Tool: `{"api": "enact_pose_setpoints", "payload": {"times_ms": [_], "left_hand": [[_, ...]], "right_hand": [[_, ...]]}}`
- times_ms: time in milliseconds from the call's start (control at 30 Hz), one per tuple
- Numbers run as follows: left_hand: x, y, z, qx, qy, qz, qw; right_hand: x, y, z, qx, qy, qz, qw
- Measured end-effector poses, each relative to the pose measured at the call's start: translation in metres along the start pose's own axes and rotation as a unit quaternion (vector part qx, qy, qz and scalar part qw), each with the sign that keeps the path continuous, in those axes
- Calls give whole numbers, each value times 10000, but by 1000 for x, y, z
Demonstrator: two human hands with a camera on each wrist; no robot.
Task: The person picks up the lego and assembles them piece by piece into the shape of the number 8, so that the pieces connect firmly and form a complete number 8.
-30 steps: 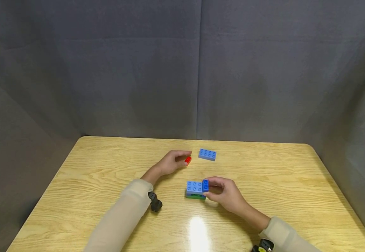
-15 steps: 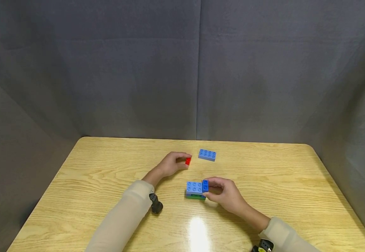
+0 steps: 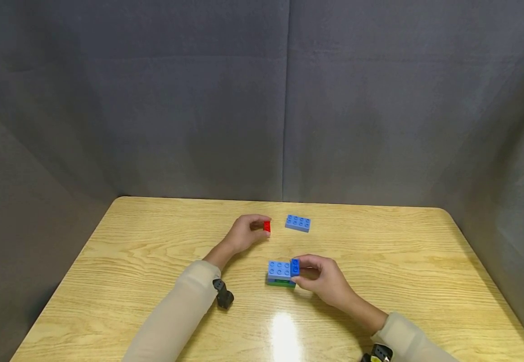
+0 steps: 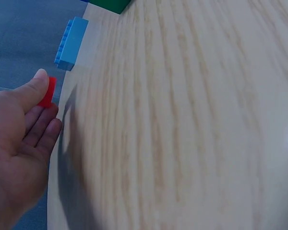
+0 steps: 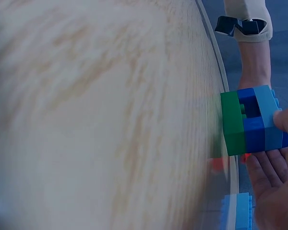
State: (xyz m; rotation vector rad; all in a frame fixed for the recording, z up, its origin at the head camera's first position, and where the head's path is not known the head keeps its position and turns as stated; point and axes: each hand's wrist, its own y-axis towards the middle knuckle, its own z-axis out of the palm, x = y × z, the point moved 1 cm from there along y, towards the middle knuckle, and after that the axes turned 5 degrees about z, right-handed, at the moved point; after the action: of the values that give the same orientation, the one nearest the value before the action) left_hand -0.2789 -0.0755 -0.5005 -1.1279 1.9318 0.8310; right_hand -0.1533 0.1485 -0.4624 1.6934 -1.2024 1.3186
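My left hand (image 3: 242,234) pinches a small red brick (image 3: 267,226) between thumb and fingers, seen also as a red brick (image 4: 49,92) in the left wrist view. To the right and nearer, my right hand (image 3: 328,279) pinches a small dark blue brick (image 3: 295,267) at the right end of a stack's top. The stack has a light blue brick (image 3: 279,270) over dark blue bricks (image 5: 255,135) and a green base brick (image 5: 233,123). In the right wrist view, the thumb lies against the stack's upper part. Fingers partly hide the red brick.
A loose light blue brick (image 3: 298,223) lies near the far side of the wooden table (image 3: 379,241), right of my left hand. Behind the table hangs a dark grey curtain (image 3: 198,100). Glare shows on the tabletop near the front.
My left hand has closed its fingers on the red brick, turned it and shifted it slightly left and away. The right hand and the stack have stayed in place.
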Motion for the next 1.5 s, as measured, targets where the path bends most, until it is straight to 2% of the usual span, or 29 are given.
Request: {"api": "enact_pose_setpoints", "payload": {"times_ms": [267,333,467,667,867,933,1100,1167,1500], "left_hand": [[0,-7,-10,-210,-535,2,9983],[-1,-10,-14,-225,-581,-5,9981],[-9,-17,-20,-194,-555,170,9981],[-25,-34,-26,8,-473,396,9981],[-36,-49,-25,81,-701,490,9963],[-45,-54,-25,112,-724,452,9963],[-54,-65,-23,230,-679,565,9958],[-52,-68,-20,270,-708,635,9951],[-54,-85,-9,389,-887,559,9937]], "right_hand": [[-1,0,1,-8,-19,-31,10000],[0,0,1,-29,-24,-32,10000],[-1,0,2,-12,-5,-18,10000],[-1,0,3,57,33,-71,10000],[1,-1,3,22,19,-65,10000],[1,-1,3,23,5,-72,10000],[1,-1,2,27,-6,-92,10000],[1,-1,3,27,-19,-95,9999],[-1,-1,2,71,-16,-131,9999]]}}
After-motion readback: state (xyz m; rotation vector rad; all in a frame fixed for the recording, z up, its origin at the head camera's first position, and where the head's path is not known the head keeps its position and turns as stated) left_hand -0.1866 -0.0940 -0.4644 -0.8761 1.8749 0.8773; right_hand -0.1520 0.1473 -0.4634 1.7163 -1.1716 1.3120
